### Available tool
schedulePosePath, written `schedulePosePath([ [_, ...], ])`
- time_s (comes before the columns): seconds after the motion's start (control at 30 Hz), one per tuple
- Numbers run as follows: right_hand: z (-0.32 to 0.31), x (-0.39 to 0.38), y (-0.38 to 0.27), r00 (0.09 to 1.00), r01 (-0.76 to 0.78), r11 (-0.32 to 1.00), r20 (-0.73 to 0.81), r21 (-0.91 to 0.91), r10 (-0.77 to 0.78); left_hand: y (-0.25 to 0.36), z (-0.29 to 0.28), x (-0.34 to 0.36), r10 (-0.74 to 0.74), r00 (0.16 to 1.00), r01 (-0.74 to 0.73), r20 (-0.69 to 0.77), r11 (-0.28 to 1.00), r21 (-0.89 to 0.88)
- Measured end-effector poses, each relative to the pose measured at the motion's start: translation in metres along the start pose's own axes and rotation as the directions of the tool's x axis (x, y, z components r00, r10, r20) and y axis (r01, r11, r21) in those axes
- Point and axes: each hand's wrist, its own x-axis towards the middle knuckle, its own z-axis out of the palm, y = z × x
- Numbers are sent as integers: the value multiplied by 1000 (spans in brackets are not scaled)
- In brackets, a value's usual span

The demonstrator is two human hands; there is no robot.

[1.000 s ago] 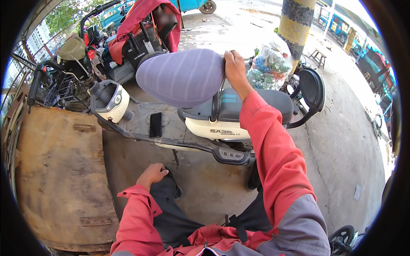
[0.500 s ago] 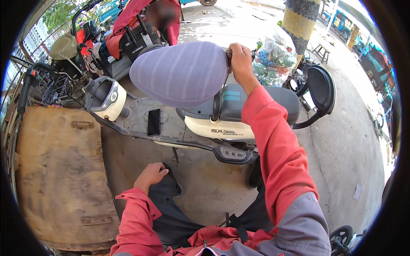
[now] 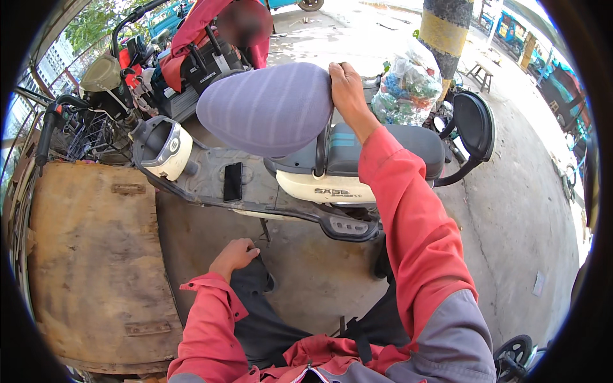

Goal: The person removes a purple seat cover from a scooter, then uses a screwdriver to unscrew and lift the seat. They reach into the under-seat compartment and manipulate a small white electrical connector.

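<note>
In the head view, my right hand (image 3: 346,89) grips the back edge of a lavender, striped, padded seat cushion (image 3: 262,108). The cushion is tilted up above a white and grey electric scooter (image 3: 322,188); whether it is attached is unclear. Behind my red sleeve lies the dark grey rear seat (image 3: 412,153) with a padded backrest (image 3: 471,127). My left hand (image 3: 233,255) rests on my left knee, holding nothing, its fingers loosely bent and apart. A black phone (image 3: 233,182) lies on the scooter's footboard.
A wooden board (image 3: 89,255) lies at left. Handlebars, baskets and a red cover (image 3: 191,35) crowd the back left. A clear bag of mixed items (image 3: 405,86) stands by a striped pillar (image 3: 444,35). A small stool (image 3: 480,78) and parked vehicles are at right.
My right hand and the cushion shifted right, then slightly back left, ending a little higher than a second ago. My left hand stays on the knee.
</note>
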Motion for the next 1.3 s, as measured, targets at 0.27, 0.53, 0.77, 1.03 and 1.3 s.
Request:
schedulePosePath([
  [0.27,4,14,6,999,-28,999,47,38,26,-9,-1,-4,-15,1000,15,-6,1000,-12],
  [0.53,4,16,9,999,10,999,31,31,-11,-2,-8,-8,-8,1000,8,-10,999,-44],
  [0.77,-3,19,6,984,-158,967,111,198,138,4,-12,-11,-16,1000,15,-19,998,-66],
  [1.03,-4,17,9,993,-79,975,102,208,58,1,-12,-11,-38,999,37,-16,999,-36],
  [1.3,-9,23,18,969,-213,912,193,351,153,4,-11,-12,-35,999,33,-21,996,-81],
])
